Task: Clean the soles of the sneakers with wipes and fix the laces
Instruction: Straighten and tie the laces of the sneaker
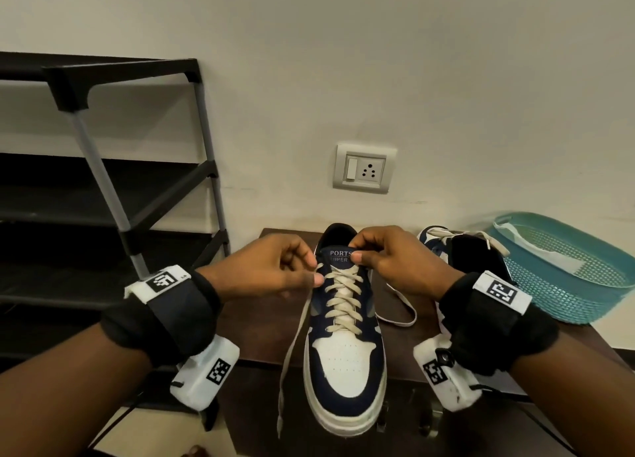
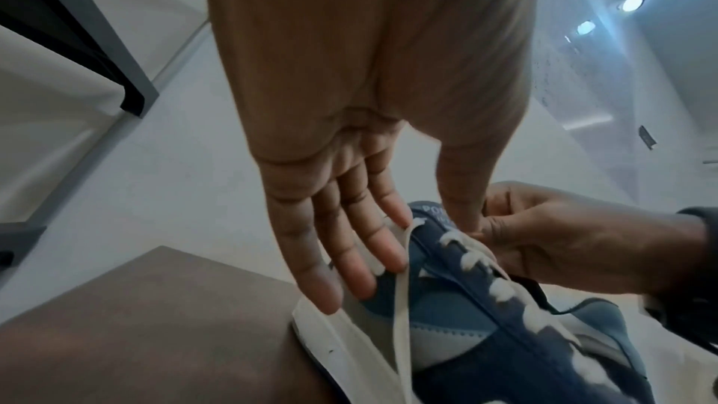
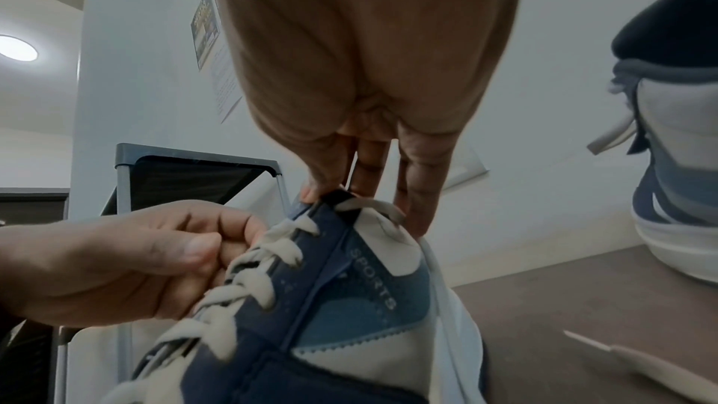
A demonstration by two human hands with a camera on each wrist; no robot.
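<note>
- The shoe point(image 1: 344, 339) stands on the table point(image 1: 261, 333) in the middle, its toe at 6 o'clock, pointing at you.
- Your left hand point(image 1: 271, 267) pinches the lace point(image 1: 343, 298) at the top hole, on the 9 o'clock side. Your right hand point(image 1: 388, 260) pinches the tongue point(image 1: 338, 255) at 12 o'clock, thumb in front.
- The lace is soft and floppy. It should bend any way you pull, so hold it close to the hole.
- The shoe looks light and may slide. Its side feels firm, so you can press there to keep it put.
- One loose lace end hangs off the table edge near 7 o'clock. It could snag.
- The other shoe point(image 1: 470, 247) sits at 2 o'clock, half hidden behind your right hand.
- You cannot see the soles, so you cannot tell if they are clean.
- A strip lies in the basket point(image 1: 584, 305) at 3 o'clock. It may be a wipe; it's hard to tell.
</note>
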